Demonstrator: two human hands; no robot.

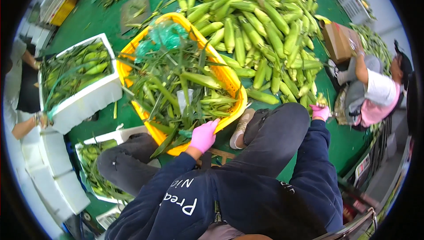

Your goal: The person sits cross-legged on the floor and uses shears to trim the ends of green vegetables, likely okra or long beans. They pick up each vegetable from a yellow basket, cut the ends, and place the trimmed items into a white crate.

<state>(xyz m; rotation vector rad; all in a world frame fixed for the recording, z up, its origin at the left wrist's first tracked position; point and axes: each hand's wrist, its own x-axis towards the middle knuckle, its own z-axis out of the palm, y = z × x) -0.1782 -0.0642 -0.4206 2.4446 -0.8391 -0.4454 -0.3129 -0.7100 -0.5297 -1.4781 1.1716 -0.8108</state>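
My left hand (203, 136), in a pink glove, grips the near rim of a yellow plastic basket (243, 100). The basket is tilted and heaped with green corn husks and leaves (159, 74). A crumpled green plastic bag (165, 36) lies at its far end, and a white scrap (185, 99) sits among the leaves. Beyond my right knee, my right hand (320, 112), gloved in pink too, is closed around a small pale-green piece, seemingly a corn stub (321, 99). It is beside the near edge of a big pile of unhusked corn ears (251, 31) on the floor.
A white foam box (89, 109) of corn stands at left, with a person's hand (41, 120) at its edge. Another box of husks (96, 164) is by my left knee. At right a person (374, 84) sits by a cardboard box (339, 41). The floor (89, 18) is green.
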